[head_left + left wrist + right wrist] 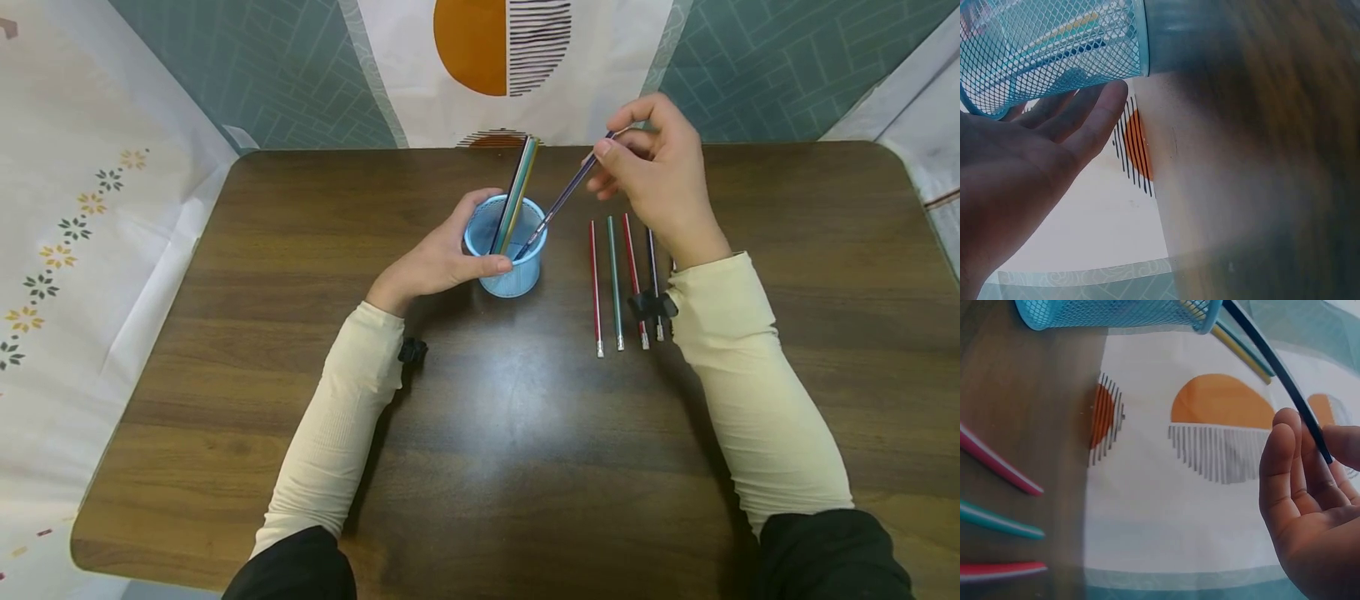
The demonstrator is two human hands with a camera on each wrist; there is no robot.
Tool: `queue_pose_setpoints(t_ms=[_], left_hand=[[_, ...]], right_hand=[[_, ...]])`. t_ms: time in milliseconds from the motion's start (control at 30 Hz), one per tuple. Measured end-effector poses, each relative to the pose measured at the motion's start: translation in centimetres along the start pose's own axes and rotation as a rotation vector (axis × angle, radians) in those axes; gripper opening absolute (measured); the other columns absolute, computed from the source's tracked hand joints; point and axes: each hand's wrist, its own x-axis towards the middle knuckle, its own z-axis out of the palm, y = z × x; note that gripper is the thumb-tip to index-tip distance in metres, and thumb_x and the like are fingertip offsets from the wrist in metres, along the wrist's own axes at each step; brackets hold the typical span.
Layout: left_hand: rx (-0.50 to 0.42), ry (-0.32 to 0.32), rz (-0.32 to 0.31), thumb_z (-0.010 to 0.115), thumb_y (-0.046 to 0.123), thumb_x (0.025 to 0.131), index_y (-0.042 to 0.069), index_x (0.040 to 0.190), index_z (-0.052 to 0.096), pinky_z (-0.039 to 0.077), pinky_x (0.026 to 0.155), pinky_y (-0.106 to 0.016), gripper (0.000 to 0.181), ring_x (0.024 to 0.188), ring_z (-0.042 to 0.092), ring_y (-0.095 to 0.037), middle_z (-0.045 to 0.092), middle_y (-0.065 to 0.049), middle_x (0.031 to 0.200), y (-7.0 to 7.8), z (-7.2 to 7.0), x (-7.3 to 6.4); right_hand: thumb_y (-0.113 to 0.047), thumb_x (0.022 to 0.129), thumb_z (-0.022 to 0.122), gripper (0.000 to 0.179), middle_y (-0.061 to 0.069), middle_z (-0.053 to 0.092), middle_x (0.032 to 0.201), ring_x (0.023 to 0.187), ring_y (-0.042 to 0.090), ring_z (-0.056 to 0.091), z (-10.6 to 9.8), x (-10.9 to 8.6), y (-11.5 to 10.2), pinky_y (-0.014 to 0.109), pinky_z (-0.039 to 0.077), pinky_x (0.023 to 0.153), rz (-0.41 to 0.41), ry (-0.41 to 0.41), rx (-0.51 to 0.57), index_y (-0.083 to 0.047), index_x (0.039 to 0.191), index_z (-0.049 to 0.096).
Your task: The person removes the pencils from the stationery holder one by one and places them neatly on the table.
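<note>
My left hand (442, 260) grips a light blue mesh pencil cup (512, 285), its thumb across the near rim and fingers round the far side. Inside the cup lean pencils (516, 196) in dark, teal and yellow. My right hand (663, 175) pinches a dark blue pencil (564, 197) near its upper end between thumb and fingers. That pencil slants down left, its metal-capped end inside the cup's mouth. In the right wrist view the dark pencil (1279, 369) runs from the fingertips up to the rim. The left wrist view shows the mesh wall (1054, 56) above the palm.
Right of the cup, several pencils lie side by side on the wooden table (315, 400): a red pencil (596, 292), a teal pencil (616, 283), another red and a dark one, partly under the right wrist. A patterned cloth (405, 67) hangs beyond the table's far edge.
</note>
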Motion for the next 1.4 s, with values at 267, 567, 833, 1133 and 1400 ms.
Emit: queue_pose_setpoints(t_ms=[267, 567, 833, 1133, 1400], left_hand=[[-0.003, -0.010, -0.033, 0.074, 0.009, 0.090, 0.008, 0.155, 0.018, 0.044, 0.101, -0.044, 0.086, 0.127, 0.044, -0.031, 0.043, -0.018, 0.140, 2.8, 0.4, -0.8], [-0.009, -0.011, -0.022, 0.074, 0.009, 0.089, 0.006, 0.155, 0.017, 0.044, 0.101, -0.043, 0.087, 0.126, 0.045, -0.031, 0.043, -0.018, 0.141, 2.7, 0.3, -0.8], [0.001, -0.013, -0.027, 0.074, 0.009, 0.089, 0.006, 0.155, 0.017, 0.045, 0.101, -0.044, 0.087, 0.128, 0.043, -0.031, 0.040, -0.018, 0.143, 2.8, 0.3, -0.7], [0.000, -0.016, -0.033, 0.075, 0.010, 0.089, 0.007, 0.155, 0.017, 0.045, 0.100, -0.046, 0.088, 0.128, 0.041, -0.032, 0.038, -0.017, 0.145, 2.7, 0.3, -0.7], [-0.011, -0.018, -0.032, 0.073, 0.008, 0.090, 0.006, 0.156, 0.016, 0.045, 0.100, -0.047, 0.088, 0.129, 0.040, -0.033, 0.037, -0.019, 0.144, 2.7, 0.3, -0.7]], right_hand=[[0.002, 0.092, 0.070, 0.019, 0.017, 0.068, 0.082, 0.057, 0.025, 0.067, -1.0, 0.5, 1.3, 0.030, 0.057, 0.059, 0.127, 0.038, 0.165, -0.002, 0.104, 0.055], [0.001, 0.093, 0.069, 0.021, 0.017, 0.070, 0.082, 0.055, 0.024, 0.068, -1.7, 0.9, 1.7, 0.030, 0.057, 0.057, 0.310, 0.069, 0.190, -0.002, 0.103, 0.051], [-0.001, 0.094, 0.069, 0.021, 0.016, 0.070, 0.085, 0.056, 0.024, 0.068, -2.7, 1.0, 1.8, 0.029, 0.057, 0.058, 0.330, 0.112, 0.207, -0.003, 0.105, 0.051], [0.002, 0.092, 0.071, 0.022, 0.020, 0.070, 0.081, 0.053, 0.027, 0.067, -4.2, 1.1, 1.4, 0.032, 0.057, 0.055, 0.268, 0.164, 0.334, -0.001, 0.104, 0.052], [0.007, 0.090, 0.071, 0.023, 0.024, 0.068, 0.077, 0.052, 0.029, 0.066, -5.7, 1.0, 0.8, 0.032, 0.057, 0.053, 0.187, 0.185, 0.433, 0.002, 0.104, 0.053]])
